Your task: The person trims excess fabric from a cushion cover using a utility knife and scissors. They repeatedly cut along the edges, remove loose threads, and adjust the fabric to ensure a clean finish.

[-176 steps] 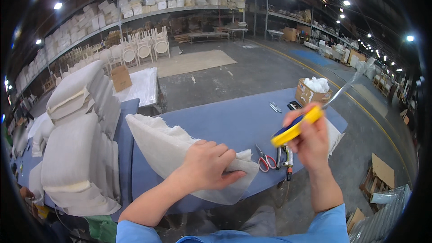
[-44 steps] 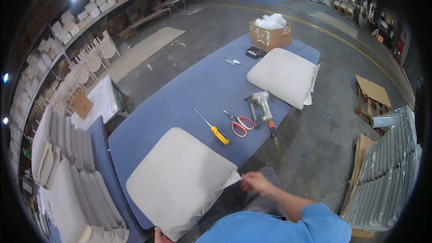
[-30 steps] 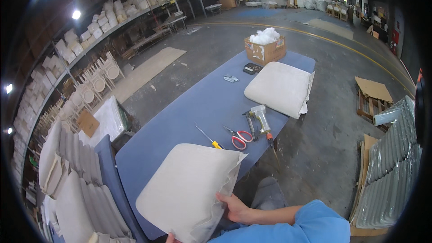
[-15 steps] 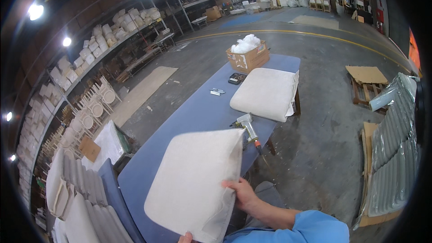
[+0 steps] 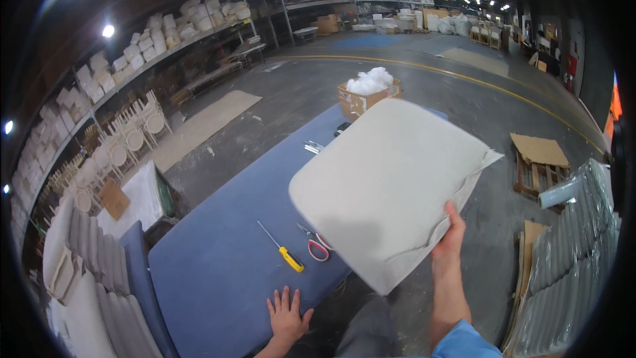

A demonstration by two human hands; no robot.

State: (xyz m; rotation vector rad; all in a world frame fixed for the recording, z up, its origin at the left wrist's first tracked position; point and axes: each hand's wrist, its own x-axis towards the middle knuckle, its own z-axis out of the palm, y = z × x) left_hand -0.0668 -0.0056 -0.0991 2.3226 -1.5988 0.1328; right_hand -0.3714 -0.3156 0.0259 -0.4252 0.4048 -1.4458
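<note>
A pale fabric-covered seat cushion (image 5: 384,185) is held by its right edge, tilted above the far right part of the blue-topped table (image 5: 225,245). My right hand (image 5: 450,235) grips it there, fingers closed around the loose fabric edge. My left hand (image 5: 287,318) rests flat on the near end of the table, fingers spread and holding nothing. Just beyond it lie a screwdriver with a yellow handle (image 5: 290,258) and red-handled scissors (image 5: 318,248), the latter close to the cushion's lower left edge. The cushion hides the tabletop behind it.
A cardboard box (image 5: 354,105) of white stuffing stands at the table's far end, with silver strips (image 5: 313,147) nearer. Padded grey pieces (image 5: 109,311) are stacked at the left. Plastic-wrapped padded pieces (image 5: 570,265) and a wooden pallet (image 5: 540,176) stand at the right.
The cushion has moved away and to the right, now covering the second cushion and the staple gun. My left hand has let go and lies on the table. The screwdriver and scissors have come into sight.
</note>
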